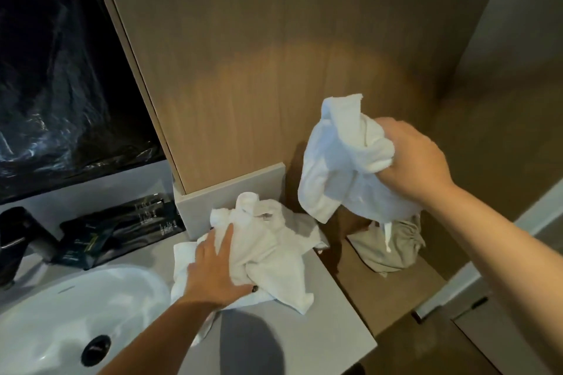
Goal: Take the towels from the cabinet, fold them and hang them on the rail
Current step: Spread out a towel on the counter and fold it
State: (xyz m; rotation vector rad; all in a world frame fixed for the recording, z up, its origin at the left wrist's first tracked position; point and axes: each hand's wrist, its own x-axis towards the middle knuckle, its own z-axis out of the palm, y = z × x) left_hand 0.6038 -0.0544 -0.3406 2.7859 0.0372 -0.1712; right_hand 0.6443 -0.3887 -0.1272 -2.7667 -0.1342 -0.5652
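Sink (61, 307) and faucet (21, 237) flank crumpled towels (274, 253).

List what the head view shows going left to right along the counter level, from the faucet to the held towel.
Black faucet → white sink → black packets → left hand resting on the crumpled towels → bunched white towel → right hand gripping it.

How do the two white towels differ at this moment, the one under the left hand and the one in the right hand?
The left-hand towel lies crumpled on the grey countertop beside the sink; the right-hand towel hangs in the air, off any surface. The left hand rests on its towel with straight fingers; the right hand grips its towel in a bunch. The first is spread wide, the second dangles downward. Both are white and unfolded.
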